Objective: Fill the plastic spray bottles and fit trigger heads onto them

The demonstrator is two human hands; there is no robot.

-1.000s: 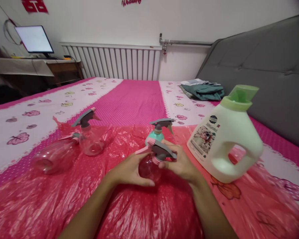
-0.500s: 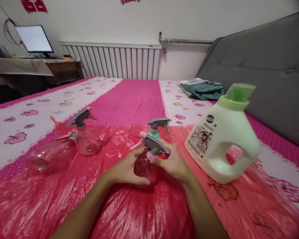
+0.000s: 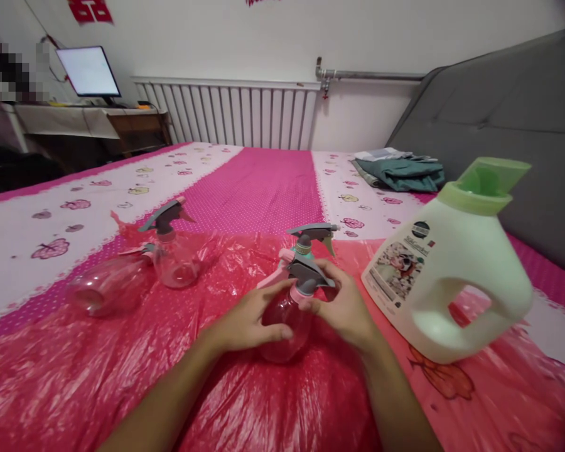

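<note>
A clear pink spray bottle (image 3: 285, 323) stands on the red plastic sheet (image 3: 122, 376) in front of me. My left hand (image 3: 247, 323) wraps round its round body. My right hand (image 3: 341, 307) grips the pink collar just under its grey trigger head (image 3: 306, 274). Right behind it stands a teal spray bottle (image 3: 308, 237) with a grey trigger. A big white detergent jug (image 3: 452, 270) with a green cap stands close on the right.
Two more clear spray bottles are at the left: one upright (image 3: 172, 254), one lying on its side (image 3: 106, 289). Folded teal cloth (image 3: 398, 172) lies by the grey headboard (image 3: 499, 119). A radiator (image 3: 230, 113), a desk and a lit monitor (image 3: 88, 71) stand at the back.
Both hands stay on the pink spray bottle; the right hand's grip has shifted slightly round the collar. The view has swung a little to the left.
</note>
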